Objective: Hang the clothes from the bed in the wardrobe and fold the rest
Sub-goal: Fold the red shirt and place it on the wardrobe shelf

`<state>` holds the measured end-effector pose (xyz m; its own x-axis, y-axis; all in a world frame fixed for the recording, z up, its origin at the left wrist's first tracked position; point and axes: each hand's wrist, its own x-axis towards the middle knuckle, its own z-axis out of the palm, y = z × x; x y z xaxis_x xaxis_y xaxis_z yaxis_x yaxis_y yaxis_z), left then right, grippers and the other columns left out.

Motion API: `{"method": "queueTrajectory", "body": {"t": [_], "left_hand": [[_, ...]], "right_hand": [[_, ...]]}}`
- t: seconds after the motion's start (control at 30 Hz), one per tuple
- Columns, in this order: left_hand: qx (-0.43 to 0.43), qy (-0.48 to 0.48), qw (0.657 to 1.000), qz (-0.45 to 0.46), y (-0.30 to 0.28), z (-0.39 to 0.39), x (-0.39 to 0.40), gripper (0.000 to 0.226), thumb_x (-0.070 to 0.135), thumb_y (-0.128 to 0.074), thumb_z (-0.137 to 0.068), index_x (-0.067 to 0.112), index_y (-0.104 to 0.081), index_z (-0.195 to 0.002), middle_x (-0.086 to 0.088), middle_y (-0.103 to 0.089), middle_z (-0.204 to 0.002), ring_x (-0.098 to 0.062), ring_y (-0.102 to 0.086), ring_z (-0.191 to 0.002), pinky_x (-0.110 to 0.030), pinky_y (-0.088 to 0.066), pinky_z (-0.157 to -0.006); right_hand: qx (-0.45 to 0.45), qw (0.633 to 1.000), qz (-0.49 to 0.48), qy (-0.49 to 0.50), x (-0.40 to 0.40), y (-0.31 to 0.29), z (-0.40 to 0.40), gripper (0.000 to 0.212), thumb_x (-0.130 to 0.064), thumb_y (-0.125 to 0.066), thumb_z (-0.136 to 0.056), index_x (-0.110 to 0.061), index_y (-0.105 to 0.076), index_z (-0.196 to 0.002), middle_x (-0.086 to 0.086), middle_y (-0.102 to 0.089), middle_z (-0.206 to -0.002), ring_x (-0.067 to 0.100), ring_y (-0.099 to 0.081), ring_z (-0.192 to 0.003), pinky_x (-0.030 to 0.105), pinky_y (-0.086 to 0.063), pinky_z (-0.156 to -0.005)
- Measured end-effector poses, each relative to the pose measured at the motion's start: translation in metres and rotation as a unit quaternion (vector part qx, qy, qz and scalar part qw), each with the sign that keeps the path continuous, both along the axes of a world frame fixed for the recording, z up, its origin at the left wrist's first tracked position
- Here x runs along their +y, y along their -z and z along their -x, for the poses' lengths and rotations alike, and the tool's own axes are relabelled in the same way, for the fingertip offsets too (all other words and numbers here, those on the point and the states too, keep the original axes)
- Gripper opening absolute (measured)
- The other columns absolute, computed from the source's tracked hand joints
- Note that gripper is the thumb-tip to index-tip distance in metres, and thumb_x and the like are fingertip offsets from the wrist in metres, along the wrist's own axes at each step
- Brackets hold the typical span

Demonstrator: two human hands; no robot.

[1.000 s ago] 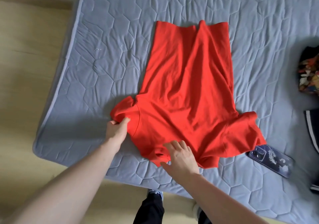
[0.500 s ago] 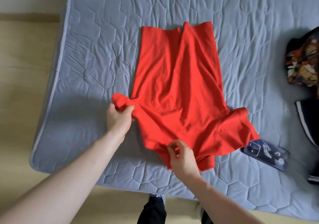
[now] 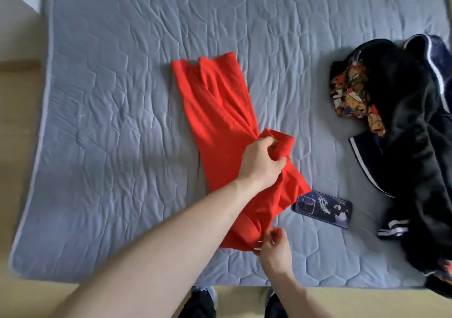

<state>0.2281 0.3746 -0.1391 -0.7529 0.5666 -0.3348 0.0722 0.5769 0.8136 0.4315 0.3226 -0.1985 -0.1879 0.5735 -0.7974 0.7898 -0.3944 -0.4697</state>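
Note:
A red T-shirt (image 3: 215,112) lies lengthwise on the grey quilted mattress (image 3: 117,146), folded over itself into a narrow strip. My left hand (image 3: 260,163) reaches across it and grips a bunched red sleeve near the strip's right side. My right hand (image 3: 274,248) pinches the shirt's near edge close to the mattress front. A heap of dark clothes (image 3: 413,146) with white stripes and a patterned multicoloured piece (image 3: 352,97) lies at the right.
A phone in a dark purple case (image 3: 322,207) lies on the mattress just right of the shirt's near end. The mattress front edge runs below my hands, with wooden floor (image 3: 14,85) at the left and my feet below.
My left hand has carried the left sleeve across the shirt to the right, folding the shirt in half lengthwise. My right hand stays pinching the near edge. The camera view shifted right.

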Motion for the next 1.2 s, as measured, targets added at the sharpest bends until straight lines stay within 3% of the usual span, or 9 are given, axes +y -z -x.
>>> {"method": "queueTrajectory", "body": {"t": [0.17, 0.3, 0.43, 0.53, 0.63, 0.77, 0.9, 1.03, 1.2], "left_hand": [[-0.053, 0.113, 0.988, 0.086, 0.035, -0.029, 0.019, 0.014, 0.023, -0.080, -0.084, 0.016, -0.075, -0.094, 0.000, -0.079, -0.096, -0.019, -0.073, -0.094, -0.033, -0.053, -0.089], [-0.142, 0.193, 0.964, 0.115, 0.057, -0.035, 0.002, 0.039, 0.026, -0.090, -0.077, 0.015, -0.075, -0.111, 0.000, -0.077, -0.105, -0.007, -0.070, -0.092, -0.023, -0.052, -0.094], [-0.115, 0.090, 0.983, 0.109, 0.067, -0.006, -0.033, 0.023, 0.020, -0.085, -0.077, 0.022, -0.077, -0.098, 0.010, -0.075, -0.085, 0.002, -0.063, -0.069, -0.024, -0.053, -0.080], [-0.022, -0.055, 0.987, 0.149, 0.073, 0.044, -0.060, 0.013, 0.016, -0.076, -0.078, 0.025, -0.075, -0.088, 0.012, -0.071, -0.075, -0.006, -0.067, -0.075, -0.027, -0.054, -0.079], [0.005, -0.125, 0.976, 0.180, 0.077, 0.103, -0.080, 0.014, 0.018, -0.076, -0.080, 0.027, -0.074, -0.091, 0.005, -0.071, -0.093, -0.013, -0.066, -0.089, -0.028, -0.051, -0.087], [0.025, -0.140, 0.975, 0.171, 0.086, 0.159, -0.072, 0.007, 0.033, -0.075, -0.075, 0.039, -0.073, -0.074, 0.002, -0.073, -0.104, -0.015, -0.065, -0.104, -0.027, -0.049, -0.094], [0.003, -0.139, 0.974, 0.177, 0.097, 0.187, -0.043, 0.039, 0.049, -0.070, -0.065, 0.040, -0.079, -0.102, -0.004, -0.061, -0.131, -0.021, -0.058, -0.124, -0.036, -0.041, -0.114], [-0.005, -0.187, 0.964, 0.189, 0.097, 0.211, -0.013, 0.039, 0.051, -0.068, -0.071, 0.057, -0.073, -0.109, -0.007, -0.032, -0.164, -0.023, -0.027, -0.151, -0.030, -0.020, -0.123], [-0.040, -0.180, 0.960, 0.211, 0.107, 0.221, 0.010, 0.045, 0.043, -0.059, -0.076, 0.037, -0.075, -0.118, -0.004, -0.060, -0.142, -0.036, -0.048, -0.135, -0.038, -0.036, -0.117]], "right_hand": [[-0.041, 0.998, 0.045, -0.025, 0.015, 0.009, -0.015, 0.011, -0.021, -0.049, -0.103, -0.018, -0.053, -0.093, 0.008, -0.071, -0.089, 0.027, -0.074, -0.075, 0.052, -0.063, -0.073], [-0.078, 0.990, 0.095, -0.076, 0.030, 0.007, -0.017, 0.014, -0.013, -0.045, -0.098, -0.011, -0.056, -0.089, 0.014, -0.071, -0.090, 0.028, -0.071, -0.072, 0.053, -0.063, -0.074], [-0.086, 0.980, -0.021, -0.179, 0.047, -0.007, -0.005, 0.005, -0.015, -0.049, -0.092, -0.015, -0.052, -0.088, 0.003, -0.066, -0.091, 0.030, -0.061, -0.084, 0.039, -0.053, -0.078], [0.010, 0.972, -0.151, -0.180, 0.064, -0.022, 0.028, 0.012, -0.013, -0.057, -0.093, -0.022, -0.055, -0.100, -0.003, -0.064, -0.098, 0.026, -0.063, -0.090, 0.042, -0.051, -0.080], [0.068, 0.949, -0.209, -0.224, 0.086, -0.022, 0.066, 0.026, -0.013, -0.066, -0.090, -0.020, -0.058, -0.113, -0.001, -0.057, -0.112, 0.026, -0.062, -0.095, 0.044, -0.052, -0.083], [0.033, 0.942, -0.189, -0.274, 0.103, 0.000, 0.101, 0.039, -0.020, -0.070, -0.088, -0.021, -0.057, -0.125, 0.005, -0.052, -0.120, 0.034, -0.060, -0.106, 0.044, -0.051, -0.088], [-0.021, 0.956, -0.141, -0.257, 0.107, 0.031, 0.107, 0.038, -0.017, -0.065, -0.091, -0.013, -0.059, -0.128, 0.013, -0.051, -0.126, 0.038, -0.060, -0.112, 0.040, -0.048, -0.095], [-0.029, 0.969, -0.121, -0.212, 0.108, 0.051, 0.095, 0.038, -0.026, -0.071, -0.091, -0.009, -0.057, -0.123, 0.012, -0.052, -0.121, 0.035, -0.057, -0.114, 0.038, -0.043, -0.098], [-0.064, 0.976, -0.081, -0.194, 0.124, 0.073, 0.105, 0.053, -0.062, -0.068, -0.087, -0.016, -0.053, -0.111, 0.009, -0.056, -0.117, 0.031, -0.051, -0.124, 0.040, -0.040, -0.106]]}}
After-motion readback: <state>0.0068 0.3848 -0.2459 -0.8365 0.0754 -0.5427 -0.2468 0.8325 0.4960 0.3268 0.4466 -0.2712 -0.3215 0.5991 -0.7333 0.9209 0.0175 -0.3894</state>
